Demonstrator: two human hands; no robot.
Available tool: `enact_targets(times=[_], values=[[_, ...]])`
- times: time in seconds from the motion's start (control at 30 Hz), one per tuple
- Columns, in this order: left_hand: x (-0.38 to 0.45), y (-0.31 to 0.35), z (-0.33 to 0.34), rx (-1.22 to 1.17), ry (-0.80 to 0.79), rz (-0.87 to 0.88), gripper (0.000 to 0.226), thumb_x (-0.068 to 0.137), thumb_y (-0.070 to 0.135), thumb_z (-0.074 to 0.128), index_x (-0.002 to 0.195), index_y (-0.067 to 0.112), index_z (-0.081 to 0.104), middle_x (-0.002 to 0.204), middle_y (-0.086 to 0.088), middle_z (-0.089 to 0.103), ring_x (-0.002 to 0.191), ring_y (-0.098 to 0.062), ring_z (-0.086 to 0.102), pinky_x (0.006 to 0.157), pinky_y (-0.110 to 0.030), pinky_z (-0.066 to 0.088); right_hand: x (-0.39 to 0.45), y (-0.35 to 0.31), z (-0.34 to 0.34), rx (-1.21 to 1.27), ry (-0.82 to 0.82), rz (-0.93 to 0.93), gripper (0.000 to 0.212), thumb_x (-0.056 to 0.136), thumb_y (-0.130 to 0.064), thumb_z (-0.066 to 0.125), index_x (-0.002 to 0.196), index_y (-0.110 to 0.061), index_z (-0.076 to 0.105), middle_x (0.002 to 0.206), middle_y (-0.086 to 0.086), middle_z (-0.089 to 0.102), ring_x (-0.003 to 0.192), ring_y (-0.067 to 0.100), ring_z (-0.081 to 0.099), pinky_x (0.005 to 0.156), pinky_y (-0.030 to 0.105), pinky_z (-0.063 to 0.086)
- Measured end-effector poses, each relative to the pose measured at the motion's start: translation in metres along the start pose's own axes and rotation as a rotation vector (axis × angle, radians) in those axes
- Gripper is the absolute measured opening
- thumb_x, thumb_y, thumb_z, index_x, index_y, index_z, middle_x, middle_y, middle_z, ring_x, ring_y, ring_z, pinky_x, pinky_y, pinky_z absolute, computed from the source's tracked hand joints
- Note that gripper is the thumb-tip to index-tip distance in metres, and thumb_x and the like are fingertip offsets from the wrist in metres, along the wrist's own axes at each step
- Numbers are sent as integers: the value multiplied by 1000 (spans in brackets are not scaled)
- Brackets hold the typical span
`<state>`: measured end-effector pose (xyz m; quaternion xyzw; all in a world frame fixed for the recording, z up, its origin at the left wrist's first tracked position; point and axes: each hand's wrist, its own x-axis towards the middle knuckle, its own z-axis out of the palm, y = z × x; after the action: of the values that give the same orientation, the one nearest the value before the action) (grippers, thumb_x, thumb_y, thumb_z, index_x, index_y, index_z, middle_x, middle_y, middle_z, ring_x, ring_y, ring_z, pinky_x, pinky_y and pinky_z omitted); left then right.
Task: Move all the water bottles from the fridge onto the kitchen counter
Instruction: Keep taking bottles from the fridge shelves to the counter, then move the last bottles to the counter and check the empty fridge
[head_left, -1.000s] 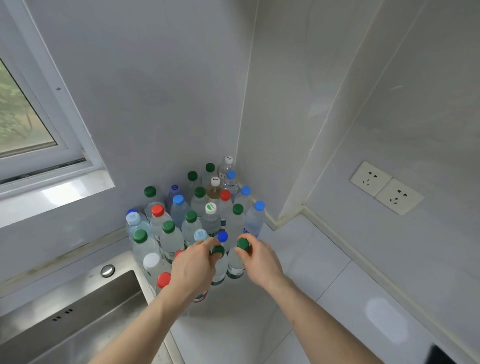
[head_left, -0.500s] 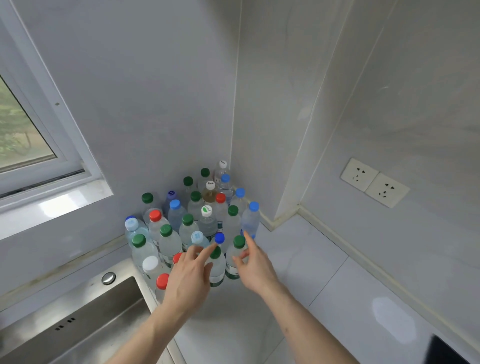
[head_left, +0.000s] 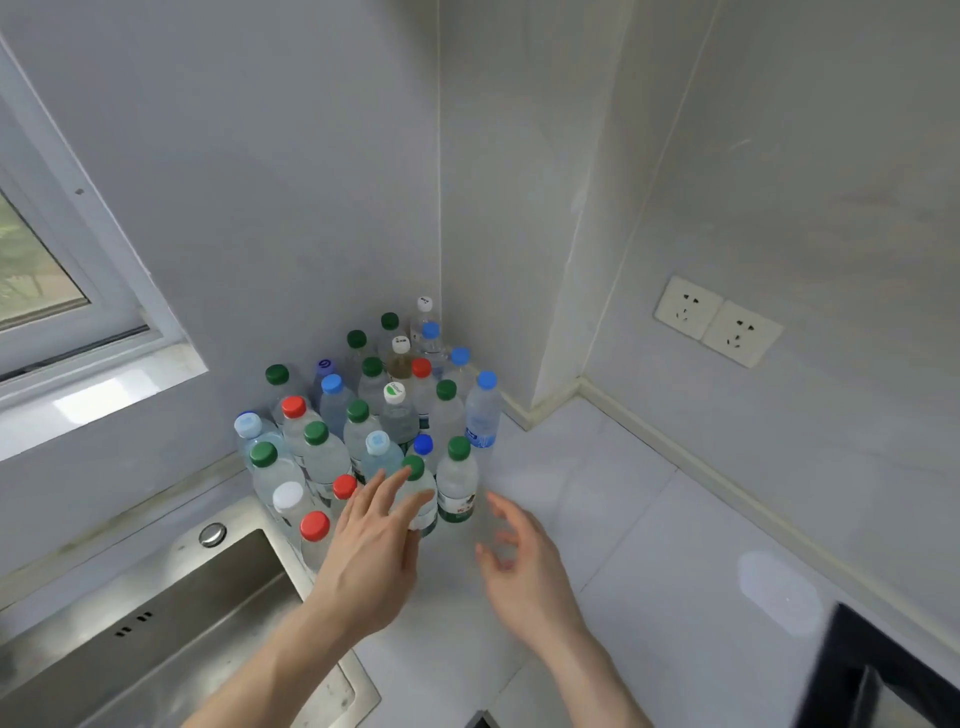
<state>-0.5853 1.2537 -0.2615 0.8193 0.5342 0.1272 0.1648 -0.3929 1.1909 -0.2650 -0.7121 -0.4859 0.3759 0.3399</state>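
Hovering empty by the bottle cluster on counter, left hand & right hand fingers spread, gripping nothing; prob. drop-off step, next needs turn to fridge.

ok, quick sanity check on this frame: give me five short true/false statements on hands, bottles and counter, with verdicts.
1. The left hand grips a red-capped bottle. False: its fingers are straight and hold nothing.
2. The right hand holds nothing. True.
3. The water bottles stand upright in the counter corner. True.
4. The sink lies to the right of the bottles. False: it lies to their left.
5. Two wall sockets sit on the wall to the right. True.
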Motion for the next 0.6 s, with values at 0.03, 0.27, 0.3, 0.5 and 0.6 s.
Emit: enact_targets(times=[0.03, 0.27, 0.3, 0.5, 0.6], values=[[1, 7, -2, -15, 2, 18, 50, 102, 18, 52, 148, 36, 47, 168, 6, 24, 156, -24, 15, 125, -41, 19, -3, 0, -7, -5, 15, -4, 59, 99, -17, 65, 149, -42, 47, 146, -20, 49, 129, 3, 55, 111, 31, 48], [4, 86, -8, -84, -113, 221, 44, 104, 23, 50, 145, 40, 46, 167, 11, 20, 156, -16, 15, 126, -40, 23, -63, 12, -75, -15, 188, 28, 58, 102, -24, 61, 154, -42, 42, 153, -26, 41, 140, -4, 41, 120, 23, 35], [4, 101, -7, -80, -131, 257, 44, 104, 24, 50, 144, 41, 45, 167, 12, 19, 156, -16, 16, 125, -40, 23, -75, 16, -86, -14, 222, 38, 58, 102, -25, 61, 154, -42, 42, 154, -26, 41, 139, -5, 41, 120, 22, 34], [-15, 186, 10, -148, -208, 511, 43, 100, 19, 58, 139, 37, 54, 163, 11, 32, 150, -21, 31, 121, -42, 32, -165, 40, -144, 8, 441, 121, 55, 103, -29, 61, 152, -44, 44, 158, -24, 37, 143, -10, 34, 120, 14, 27], [-40, 230, 20, -195, -234, 609, 42, 99, 19, 60, 137, 37, 56, 161, 12, 35, 148, -19, 35, 119, -41, 35, -220, 52, -169, 11, 533, 154, 55, 102, -29, 62, 151, -45, 44, 159, -24, 37, 144, -12, 31, 110, -1, 18]])
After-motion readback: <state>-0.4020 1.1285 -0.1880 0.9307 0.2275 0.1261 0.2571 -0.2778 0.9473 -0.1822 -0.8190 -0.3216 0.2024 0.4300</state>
